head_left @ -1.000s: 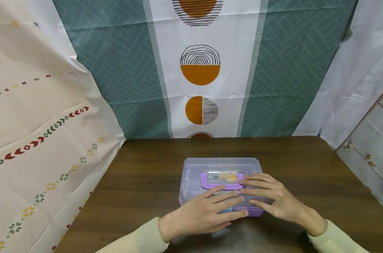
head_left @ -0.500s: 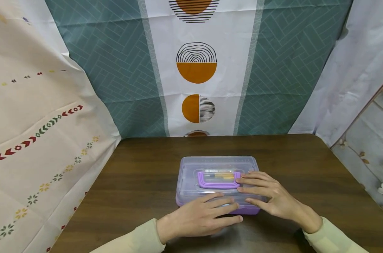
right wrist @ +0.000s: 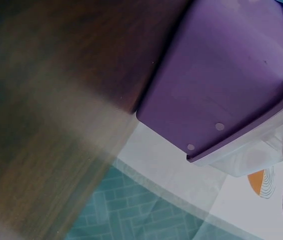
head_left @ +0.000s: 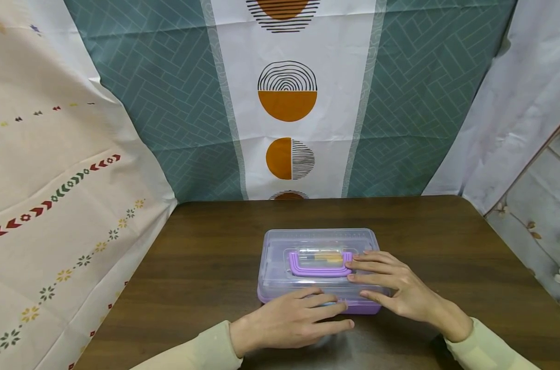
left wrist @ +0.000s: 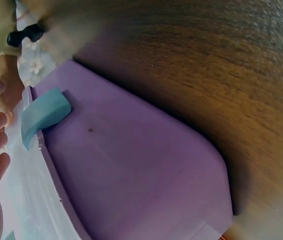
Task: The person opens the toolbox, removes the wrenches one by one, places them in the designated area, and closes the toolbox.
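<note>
A storage box with a clear lid (head_left: 277,264) and a purple base (left wrist: 131,160) stands on the brown table. A purple carry handle (head_left: 319,272) lies folded down on the lid. At the front, a light blue latch (left wrist: 46,112) spans the rim. My left hand (head_left: 291,321) is over the box's front edge by the latch, its fingers slightly bent; the left wrist view has them apart from the latch. Fingers of my right hand (head_left: 400,285) rest spread on the lid's right side, beside the handle. Yellow items (head_left: 328,258) show through the lid, too blurred to name.
The wooden table (head_left: 215,246) extends around the box. Behind it hangs a teal and white patterned cloth (head_left: 192,113). A cream cloth (head_left: 76,205) drapes along the left, and a floral cloth (head_left: 534,231) lies to the right.
My left hand has drawn back slightly from the lid toward the box's front edge, and its fingers have bent a little. My right hand keeps its place on the lid. The head view shifted slightly.
</note>
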{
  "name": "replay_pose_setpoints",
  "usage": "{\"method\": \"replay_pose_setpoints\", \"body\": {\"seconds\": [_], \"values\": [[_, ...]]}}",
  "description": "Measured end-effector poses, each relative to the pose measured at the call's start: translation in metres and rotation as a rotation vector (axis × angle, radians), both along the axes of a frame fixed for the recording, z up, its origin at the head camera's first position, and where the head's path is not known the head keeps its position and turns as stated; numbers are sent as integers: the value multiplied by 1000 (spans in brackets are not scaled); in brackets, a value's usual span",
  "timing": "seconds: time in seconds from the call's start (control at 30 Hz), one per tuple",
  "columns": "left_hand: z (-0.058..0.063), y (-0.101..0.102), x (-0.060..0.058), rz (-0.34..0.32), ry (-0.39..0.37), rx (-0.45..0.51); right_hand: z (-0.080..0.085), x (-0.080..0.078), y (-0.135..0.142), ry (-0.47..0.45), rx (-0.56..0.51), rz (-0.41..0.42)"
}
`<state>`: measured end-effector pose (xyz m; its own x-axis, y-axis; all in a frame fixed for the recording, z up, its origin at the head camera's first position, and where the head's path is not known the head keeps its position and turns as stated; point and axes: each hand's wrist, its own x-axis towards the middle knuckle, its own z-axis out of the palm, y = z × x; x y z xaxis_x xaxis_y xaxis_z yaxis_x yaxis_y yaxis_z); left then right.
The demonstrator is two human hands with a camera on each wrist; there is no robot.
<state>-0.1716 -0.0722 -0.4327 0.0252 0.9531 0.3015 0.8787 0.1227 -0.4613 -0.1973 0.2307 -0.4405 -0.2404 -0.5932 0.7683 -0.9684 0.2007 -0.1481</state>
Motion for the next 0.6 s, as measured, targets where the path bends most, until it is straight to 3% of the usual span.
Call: {"method": "replay_pose_setpoints", "body": {"seconds": [0.33, 0.53, 0.6], "values": [[-2, 0, 4, 55, -34, -75, 0, 1, 2, -4, 14, -24], [-2, 1, 4, 62, 1, -109, -1, 2, 2, -2, 11, -26], [-3, 2, 4, 66, 48, -120, -1, 2, 2, -3, 10, -27]]}}
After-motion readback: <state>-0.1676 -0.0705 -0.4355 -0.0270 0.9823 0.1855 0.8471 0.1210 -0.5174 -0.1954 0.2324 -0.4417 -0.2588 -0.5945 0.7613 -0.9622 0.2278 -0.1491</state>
